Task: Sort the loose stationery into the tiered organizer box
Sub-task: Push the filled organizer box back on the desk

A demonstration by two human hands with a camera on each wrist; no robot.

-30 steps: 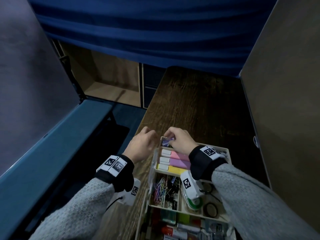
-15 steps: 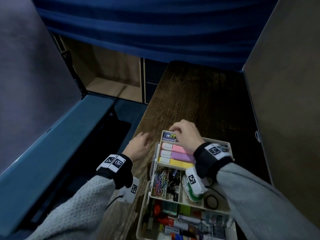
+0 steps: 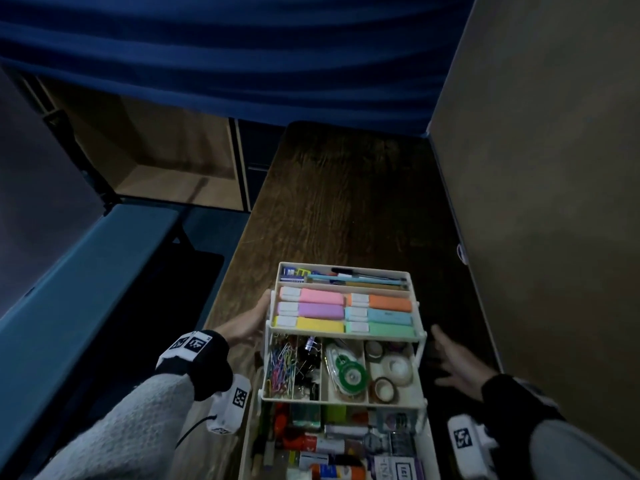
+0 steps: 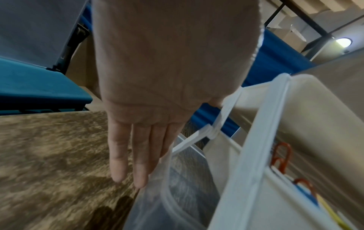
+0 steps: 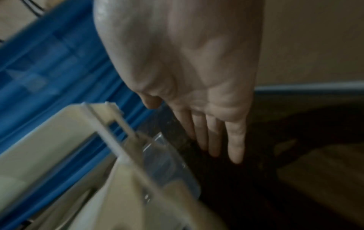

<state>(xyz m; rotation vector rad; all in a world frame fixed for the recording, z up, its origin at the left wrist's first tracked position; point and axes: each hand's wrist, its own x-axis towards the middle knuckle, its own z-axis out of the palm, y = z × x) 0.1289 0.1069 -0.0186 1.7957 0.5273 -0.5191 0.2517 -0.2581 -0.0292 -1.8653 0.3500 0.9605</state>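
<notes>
The white tiered organizer box (image 3: 417,344) stands spread open on the wooden table (image 3: 346,209). Its top tray holds several coloured highlighters (image 3: 320,308), with pens (image 3: 360,278) in the rear strip. The middle tray holds paper clips (image 3: 282,367), a correction tape (image 3: 348,370) and tape rolls (image 3: 394,367). The bottom tier is full of mixed items. My left hand (image 3: 247,323) lies flat against the box's left side, its straight fingers (image 4: 138,155) beside a clear plastic part (image 4: 163,194). My right hand (image 3: 450,358) hovers with spread fingers (image 5: 210,137) just right of the box, holding nothing.
A beige partition wall (image 3: 554,168) runs close along the table's right side. A blue curtain (image 3: 242,64) hangs at the back. Beyond the table's left edge sits a blue bench (image 3: 69,289). Bare tabletop stretches behind the box.
My right hand left the top tray's rear strip and swung out to the box's right side. My left hand moved to the box's left wall. The camera tipped down, showing all tiers.
</notes>
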